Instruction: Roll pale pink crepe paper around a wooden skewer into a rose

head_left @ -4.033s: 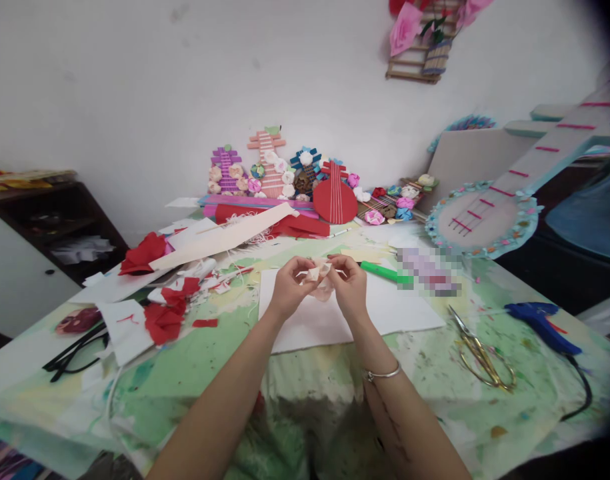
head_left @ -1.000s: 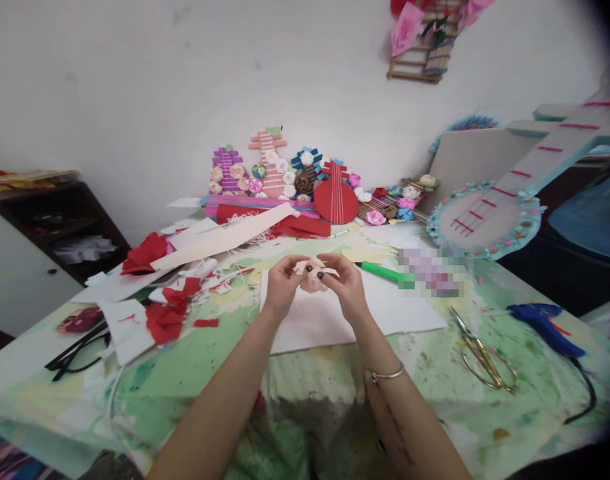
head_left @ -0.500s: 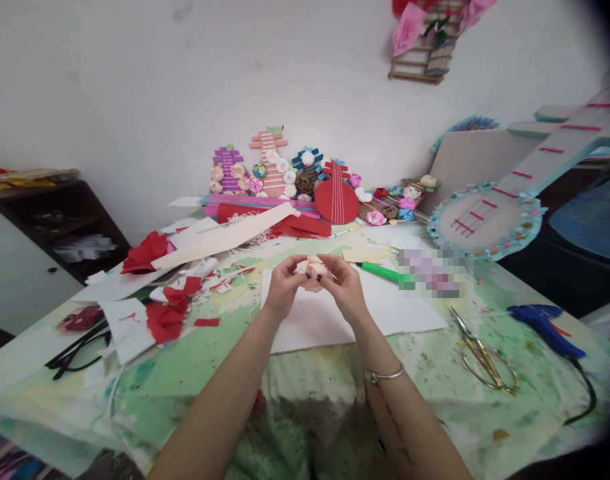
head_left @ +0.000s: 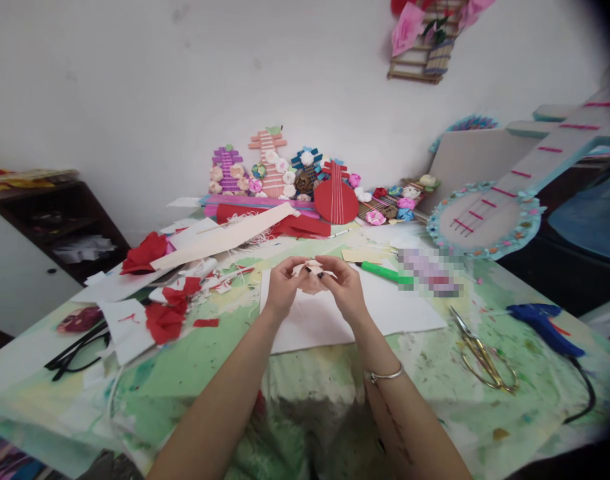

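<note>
Between my two hands is a small pale peach paper flower (head_left: pixel 313 283), its crinkled petals partly hidden by my fingers. My left hand (head_left: pixel 285 287) grips it from the left, thumb and fingertips closed on the paper. From the right, my right hand (head_left: pixel 343 285) pinches it the same way, and the thumbs almost meet at its middle. The flower is held above a white sheet (head_left: pixel 309 327) on the table. To the right of my right hand lies a green-handled knife (head_left: pixel 387 273), beside a pale yellow paper strip (head_left: pixel 362 256).
Gold-handled scissors (head_left: pixel 482 350) and a blue glue gun (head_left: pixel 547 327) lie on the right. Red paper scraps (head_left: pixel 165 323), black-framed glasses (head_left: pixel 79 353) and a long cream strip (head_left: pixel 229 239) are on the left. Flower-trimmed instrument models, including a red one (head_left: pixel 336 199), stand against the wall.
My thumbs have moved slightly up and inward on the paper flower, and its lower petals show a little differently. My arms and the things on the table stay in place.
</note>
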Demonstrator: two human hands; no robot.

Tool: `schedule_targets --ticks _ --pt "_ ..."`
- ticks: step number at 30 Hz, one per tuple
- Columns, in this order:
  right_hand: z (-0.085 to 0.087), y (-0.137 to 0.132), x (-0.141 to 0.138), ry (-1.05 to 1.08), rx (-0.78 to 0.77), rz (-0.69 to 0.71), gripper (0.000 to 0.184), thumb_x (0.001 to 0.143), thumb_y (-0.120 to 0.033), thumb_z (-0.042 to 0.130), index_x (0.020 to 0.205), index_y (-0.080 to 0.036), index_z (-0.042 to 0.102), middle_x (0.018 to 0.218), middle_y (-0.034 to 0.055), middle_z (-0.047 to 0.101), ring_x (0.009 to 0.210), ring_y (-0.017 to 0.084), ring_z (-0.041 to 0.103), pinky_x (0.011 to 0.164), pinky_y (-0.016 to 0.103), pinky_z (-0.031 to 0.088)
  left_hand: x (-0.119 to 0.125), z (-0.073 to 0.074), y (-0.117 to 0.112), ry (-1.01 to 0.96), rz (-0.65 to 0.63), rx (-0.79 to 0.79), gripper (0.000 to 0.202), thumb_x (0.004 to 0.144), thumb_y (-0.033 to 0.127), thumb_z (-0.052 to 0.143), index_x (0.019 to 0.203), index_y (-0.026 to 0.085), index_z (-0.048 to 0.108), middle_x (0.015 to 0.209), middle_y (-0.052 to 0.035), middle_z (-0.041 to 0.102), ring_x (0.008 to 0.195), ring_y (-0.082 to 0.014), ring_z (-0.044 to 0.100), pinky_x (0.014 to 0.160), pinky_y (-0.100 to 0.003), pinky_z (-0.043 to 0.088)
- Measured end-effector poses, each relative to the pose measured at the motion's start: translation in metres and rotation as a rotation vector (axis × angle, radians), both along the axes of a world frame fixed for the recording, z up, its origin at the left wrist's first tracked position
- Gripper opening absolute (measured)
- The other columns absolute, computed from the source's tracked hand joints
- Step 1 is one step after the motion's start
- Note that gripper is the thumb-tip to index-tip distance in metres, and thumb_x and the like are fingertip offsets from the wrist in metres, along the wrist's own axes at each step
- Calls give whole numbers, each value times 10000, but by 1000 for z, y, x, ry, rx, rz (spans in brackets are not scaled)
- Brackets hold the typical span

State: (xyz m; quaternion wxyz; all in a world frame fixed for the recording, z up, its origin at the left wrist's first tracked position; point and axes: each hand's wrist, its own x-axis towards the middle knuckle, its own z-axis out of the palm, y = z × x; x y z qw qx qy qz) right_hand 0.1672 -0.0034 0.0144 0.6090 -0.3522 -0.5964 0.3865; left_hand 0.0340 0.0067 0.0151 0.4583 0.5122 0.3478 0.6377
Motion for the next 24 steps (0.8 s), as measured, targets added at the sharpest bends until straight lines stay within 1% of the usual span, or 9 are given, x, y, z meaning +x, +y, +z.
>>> schedule_targets --ticks 3,6,11,14,17,22,24 --pt "-1 1 1 34 -10 11 341 684 -146 518 982 -219 668 941 30 679 903 173 610 780 296 497 0 0 1 -72 -33 -11 191 657 247 688 820 152 667 772 -26 671 694 -145 607 658 -258 479" --pt "-2 3 2 62 -18 0 331 691 -142 500 954 -219 686 915 22 693 867 167 623 772 296 495 -1 -1 1 -120 -83 -35 185 647 232 689 812 155 659 779 -24 669 692 -143 608 647 -253 471" --pt "-3 3 2 31 -39 -42 225 677 -168 564 855 -210 695 876 22 709 784 170 643 689 290 514 -1 -2 0 -80 -119 -57 200 646 256 696 812 155 648 719 -14 654 611 -126 582 598 -245 456" --pt "-3 3 1 20 -35 -68 172 681 -197 597 825 -202 691 839 25 709 722 167 639 631 280 513 -1 -2 0 -67 -126 -38 209 647 271 703 809 151 647 730 -20 653 625 -129 582 601 -247 458" --pt "-4 3 1 -7 -22 -112 141 695 -220 607 808 -200 689 774 18 698 677 162 627 608 277 506 -1 -2 0 -42 -122 -16 203 649 272 709 801 150 650 730 -19 648 623 -123 575 602 -242 454" --pt "-6 3 1 -57 36 -207 126 719 -220 594 806 -202 683 745 8 683 683 152 619 668 280 498 -1 -1 -1 -9 -108 20 202 661 282 708 812 161 650 737 -15 651 614 -117 570 599 -237 452" --pt "-6 3 1 -71 47 -220 129 721 -219 591 811 -201 682 751 8 682 698 151 619 686 281 497 -2 -1 -2 -5 -116 32 202 670 284 702 819 160 647 758 -20 650 620 -115 568 593 -232 449"
